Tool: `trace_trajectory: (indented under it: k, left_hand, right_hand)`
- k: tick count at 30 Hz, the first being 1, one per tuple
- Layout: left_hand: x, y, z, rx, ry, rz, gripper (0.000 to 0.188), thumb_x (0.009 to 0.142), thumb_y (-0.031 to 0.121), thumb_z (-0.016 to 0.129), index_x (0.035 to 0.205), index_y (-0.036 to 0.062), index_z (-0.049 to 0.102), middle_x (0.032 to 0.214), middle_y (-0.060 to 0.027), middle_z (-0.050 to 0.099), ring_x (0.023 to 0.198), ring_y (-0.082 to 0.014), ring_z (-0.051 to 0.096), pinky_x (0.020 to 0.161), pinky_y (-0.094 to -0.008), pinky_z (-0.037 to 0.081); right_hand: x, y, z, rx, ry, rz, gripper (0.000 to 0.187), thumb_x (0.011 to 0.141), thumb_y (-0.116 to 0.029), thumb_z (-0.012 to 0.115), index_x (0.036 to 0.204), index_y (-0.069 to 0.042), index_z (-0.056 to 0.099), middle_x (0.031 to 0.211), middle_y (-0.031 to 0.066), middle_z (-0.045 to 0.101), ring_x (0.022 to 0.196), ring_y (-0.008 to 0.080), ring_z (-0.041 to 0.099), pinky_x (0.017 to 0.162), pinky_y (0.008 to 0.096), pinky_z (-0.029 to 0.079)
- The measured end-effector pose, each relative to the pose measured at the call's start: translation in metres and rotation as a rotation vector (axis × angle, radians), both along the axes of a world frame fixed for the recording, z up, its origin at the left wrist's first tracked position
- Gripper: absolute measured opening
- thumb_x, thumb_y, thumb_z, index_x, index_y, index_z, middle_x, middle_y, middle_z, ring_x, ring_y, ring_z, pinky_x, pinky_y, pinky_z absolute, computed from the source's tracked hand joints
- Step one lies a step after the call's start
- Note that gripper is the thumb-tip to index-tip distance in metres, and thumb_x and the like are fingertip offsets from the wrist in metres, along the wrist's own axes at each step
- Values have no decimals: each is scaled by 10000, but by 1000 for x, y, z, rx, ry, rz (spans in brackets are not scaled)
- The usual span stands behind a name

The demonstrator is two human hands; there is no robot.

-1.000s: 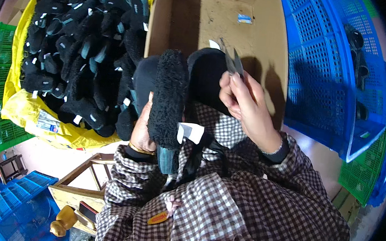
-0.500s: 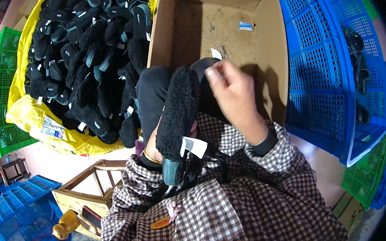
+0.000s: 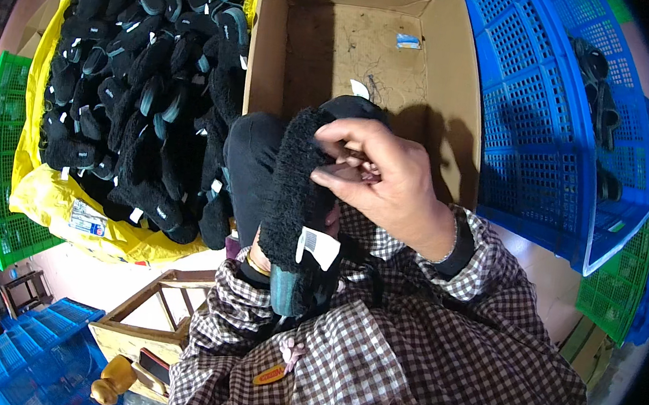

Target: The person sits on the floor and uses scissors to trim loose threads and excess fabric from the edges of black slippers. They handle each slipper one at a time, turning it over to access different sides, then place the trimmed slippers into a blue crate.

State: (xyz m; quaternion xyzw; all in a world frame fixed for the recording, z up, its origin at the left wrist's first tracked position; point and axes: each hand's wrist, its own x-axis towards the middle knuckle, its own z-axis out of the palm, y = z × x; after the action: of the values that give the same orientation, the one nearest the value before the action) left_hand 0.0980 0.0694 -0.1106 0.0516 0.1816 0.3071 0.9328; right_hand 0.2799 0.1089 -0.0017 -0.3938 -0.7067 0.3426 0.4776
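A fuzzy black slipper (image 3: pixel 288 189) stands lengthwise over my lap, its grey-teal end toward me and a white label (image 3: pixel 318 248) hanging from its side. My left hand (image 3: pixel 258 258) grips it from beneath; most of that hand is hidden, with some fingers showing at the slipper's right edge. At the upper right of the slipper is my right hand (image 3: pixel 394 171), thumb and forefinger curved and apart, tips beside the black pile. Nothing shows between those tips. I cannot tell whether they touch the pile.
Many similar black slippers (image 3: pixel 143 88) fill a yellow sack (image 3: pixel 103 232) on the left. Ahead is a cardboard box (image 3: pixel 457 64) with a small blue-white scrap (image 3: pixel 408 41) inside. Blue crates (image 3: pixel 542 141) stand right. A wooden stool (image 3: pixel 136 329) and a blue basket (image 3: pixel 35 349) are lower left.
My right hand has moved left and down onto the slipper's upper edge, and its thumb and forefinger have spread. The slipper stays in my left hand, barely shifted.
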Motion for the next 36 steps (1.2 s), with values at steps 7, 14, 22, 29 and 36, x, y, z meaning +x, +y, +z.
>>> trace_trajectory:
  k: [7,14,22,29,36]
  left_hand:
    - [19,-14,19,122,283,284,383,971,348,540,1237,74,526,1006,-41,585,813,-147,574,679,-260,493]
    - [10,-23,0,178,75,302,388,995,335,501,1282,76,524,1147,-47,586,999,-146,579,837,-268,503]
    - [10,-16,8,100,149,279,388,998,331,494,1296,82,508,1149,-46,587,991,-146,585,824,-266,509]
    - [12,-13,14,87,193,298,389,1002,327,488,1309,88,494,1151,-45,587,984,-146,591,814,-265,514]
    - [13,-18,17,71,218,308,391,1005,323,481,1321,94,481,1154,-44,587,977,-146,596,803,-264,518]
  right_hand:
    - [-6,5,-2,182,-198,32,293,770,-62,737,1005,-70,564,746,71,642,668,227,669,572,319,511]
    - [-3,-3,3,-481,168,403,120,891,-29,604,961,-48,508,701,41,551,596,146,577,564,279,462]
    - [12,-9,-10,-282,-34,40,314,920,-328,640,973,-41,526,765,65,613,667,214,630,625,316,504]
    - [-4,-4,-19,29,-306,-49,316,862,-334,690,861,-65,525,738,75,628,675,265,648,576,354,502]
    - [-10,-5,-22,49,-344,-49,369,855,-407,674,848,-70,523,706,74,625,650,247,645,541,337,497]
